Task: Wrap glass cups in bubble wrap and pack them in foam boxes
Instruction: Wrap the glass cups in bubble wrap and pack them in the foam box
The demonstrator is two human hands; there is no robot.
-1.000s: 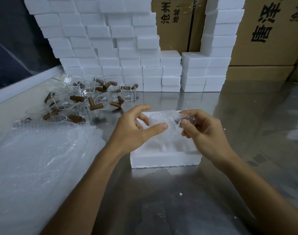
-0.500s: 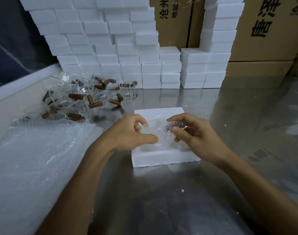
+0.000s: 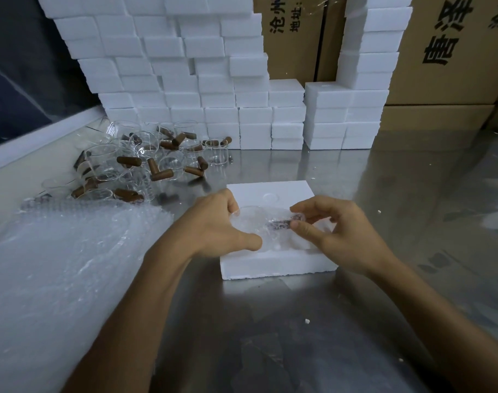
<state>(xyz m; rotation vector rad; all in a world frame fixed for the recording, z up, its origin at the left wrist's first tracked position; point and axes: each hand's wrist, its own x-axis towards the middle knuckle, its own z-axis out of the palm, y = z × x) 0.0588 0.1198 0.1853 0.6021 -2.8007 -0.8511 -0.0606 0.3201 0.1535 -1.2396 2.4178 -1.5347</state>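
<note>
Left hand (image 3: pixel 213 225) cupped, thumb extended, right hand (image 3: pixel 338 231) pinching with thumb and forefinger, forearms converging

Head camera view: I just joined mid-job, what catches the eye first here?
At centre, the left hand and right hand press a bubble-wrapped glass cup into a white foam box on the steel table. Behind rises a stepped wall of stacked white foam boxes against brown cardboard cartons. To the left lie a jumble of clear glass cups with brown wooden handles and a pile of clear bubble wrap sheets.

A reflective steel table (image 3: pixel 412 194) meets stacked brown cardboard cartons (image 3: pixel 455 52) behind and a dark window (image 3: pixel 20 89) at left.
</note>
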